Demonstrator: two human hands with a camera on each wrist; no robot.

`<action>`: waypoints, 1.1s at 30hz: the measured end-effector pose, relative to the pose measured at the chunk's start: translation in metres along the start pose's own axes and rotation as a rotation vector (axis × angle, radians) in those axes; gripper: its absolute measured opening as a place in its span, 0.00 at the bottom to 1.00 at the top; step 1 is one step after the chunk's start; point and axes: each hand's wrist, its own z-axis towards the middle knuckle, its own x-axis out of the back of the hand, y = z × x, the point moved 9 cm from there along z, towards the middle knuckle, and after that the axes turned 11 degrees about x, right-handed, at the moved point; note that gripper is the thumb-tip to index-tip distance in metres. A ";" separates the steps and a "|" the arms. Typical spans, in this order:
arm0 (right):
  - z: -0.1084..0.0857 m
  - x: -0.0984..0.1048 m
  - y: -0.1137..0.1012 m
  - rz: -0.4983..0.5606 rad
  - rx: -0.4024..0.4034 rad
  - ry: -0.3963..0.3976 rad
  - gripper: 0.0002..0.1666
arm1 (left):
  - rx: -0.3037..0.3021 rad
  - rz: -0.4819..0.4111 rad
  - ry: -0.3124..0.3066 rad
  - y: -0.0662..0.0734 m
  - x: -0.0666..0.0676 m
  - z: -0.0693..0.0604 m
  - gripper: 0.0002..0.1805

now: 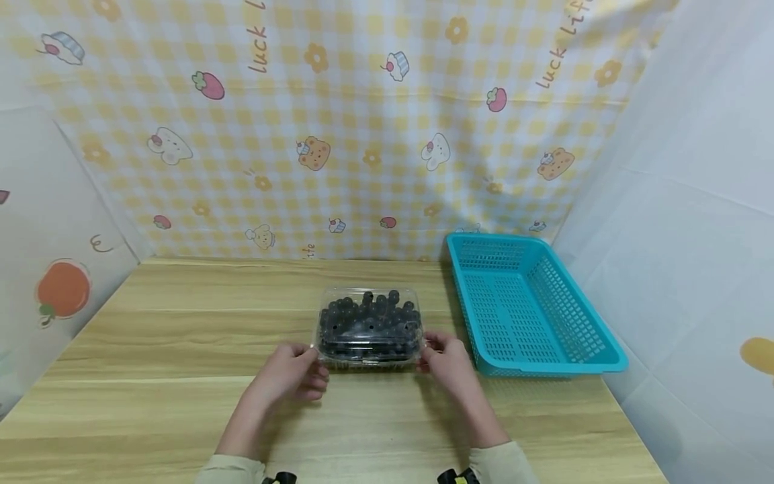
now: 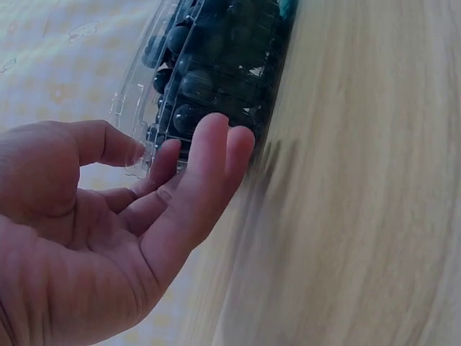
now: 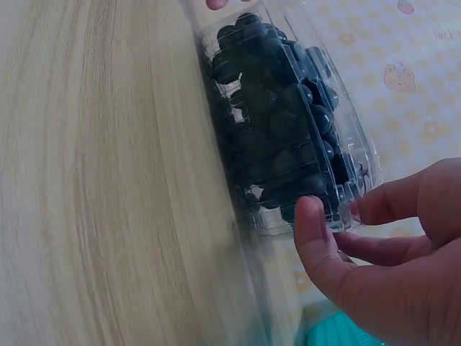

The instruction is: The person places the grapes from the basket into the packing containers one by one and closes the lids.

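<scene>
A clear plastic clamshell box (image 1: pixel 370 329) full of dark round grapes (image 1: pixel 369 312) sits in the middle of the table, its lid down. At its near left corner my left hand (image 1: pixel 291 372) pinches the rim between thumb and fingers. The left wrist view shows the left thumb (image 2: pixel 119 144) on the rim and two other fingers extended beside the wall. My right hand (image 1: pixel 449 363) pinches the near right corner. In the right wrist view, fingers (image 3: pixel 313 220) of that hand lie on both sides of the box's rim.
A turquoise plastic basket (image 1: pixel 480 349) with perforated walls stands right of the box, nothing visible inside it. The wood-grain table (image 1: pixel 199 323) meets a yellow checked cloth (image 1: pixel 363 202) at the back. White patterned sheets (image 1: pixel 671 222) hang at both sides.
</scene>
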 end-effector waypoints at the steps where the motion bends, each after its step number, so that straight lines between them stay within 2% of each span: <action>1: 0.000 -0.001 0.001 0.023 -0.006 -0.003 0.19 | 0.005 -0.011 -0.011 0.000 -0.001 0.000 0.18; 6: -0.001 -0.003 0.004 0.080 -0.064 -0.039 0.18 | 0.008 -0.031 -0.032 0.001 -0.001 -0.002 0.15; 11: -0.002 -0.005 0.007 0.080 -0.110 -0.082 0.13 | -0.006 -0.007 0.000 0.006 0.001 -0.004 0.13; 20: -0.001 -0.003 0.004 0.002 -0.097 -0.079 0.10 | -0.028 0.011 0.044 0.011 0.003 -0.006 0.11; 27: 0.001 -0.003 0.005 -0.007 -0.096 -0.073 0.09 | -0.035 0.007 0.031 0.009 0.003 -0.003 0.11; 33: 0.002 -0.003 0.006 -0.005 -0.101 -0.055 0.16 | -0.030 -0.012 0.017 0.007 0.003 -0.001 0.12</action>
